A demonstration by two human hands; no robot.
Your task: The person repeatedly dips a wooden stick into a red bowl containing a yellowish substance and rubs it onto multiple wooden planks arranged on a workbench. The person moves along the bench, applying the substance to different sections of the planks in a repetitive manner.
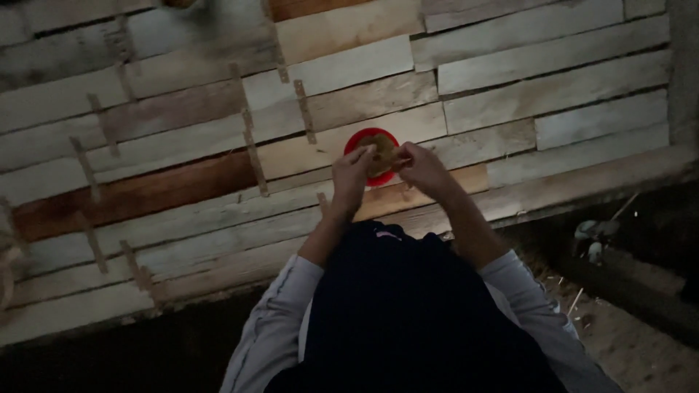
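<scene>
A small red bowl (361,138) rests on a floor of rough wooden planks (553,94). Above it my left hand (352,173) and my right hand (420,166) together grip a brownish, fibrous lump (381,154), one hand on each side of it. The lump hides most of the bowl's inside. Both forearms reach forward from grey sleeves over my dark clothing at the bottom of the view.
Thin wooden strips (253,149) are nailed across the planks at left. The plank floor ends in an edge (582,191) at right, with dark ground, straw bits and a pale object (593,236) below. The scene is dim.
</scene>
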